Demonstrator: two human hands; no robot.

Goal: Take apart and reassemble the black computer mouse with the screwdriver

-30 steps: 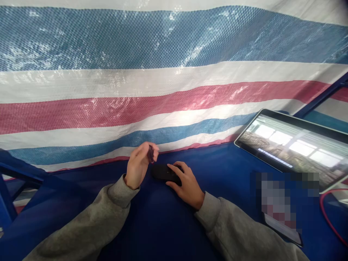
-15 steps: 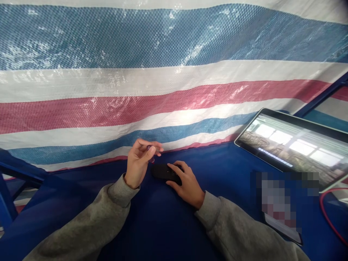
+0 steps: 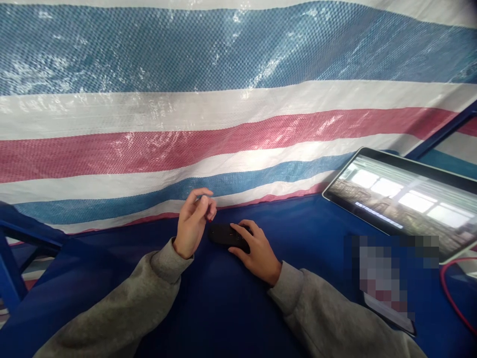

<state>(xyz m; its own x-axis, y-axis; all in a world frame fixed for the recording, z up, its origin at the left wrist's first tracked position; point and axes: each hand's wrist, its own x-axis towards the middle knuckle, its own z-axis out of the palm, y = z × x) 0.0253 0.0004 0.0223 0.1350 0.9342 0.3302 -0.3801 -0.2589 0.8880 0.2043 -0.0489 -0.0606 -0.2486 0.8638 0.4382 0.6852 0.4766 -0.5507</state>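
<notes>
My left hand (image 3: 195,219) is raised just left of a black elongated object with rounded ends (image 3: 223,235). Its fingers curl in toward the thumb. A dark reddish spot shows near the fingertips, too small to make out, and the fingers hide anything behind them. On the blue tabletop (image 3: 219,298), my right hand (image 3: 257,253) grips the right end of the black object, thumb on the near side and fingers over the top and far side. Small marks show on the object's upper face, but its kind is unclear.
A tablet-like screen (image 3: 402,199) with a lit picture leans at the right. Below it lies a phone-like slab (image 3: 391,311), partly blurred out. A red cable (image 3: 445,283) curves at the right edge. Striped plastic sheeting (image 3: 223,114) hangs behind, with a blue frame bar (image 3: 11,268) at left.
My left fingers have curled further inward, and the small dark purple-red thing at their tips is now mostly hidden. My right hand stays on the black object.
</notes>
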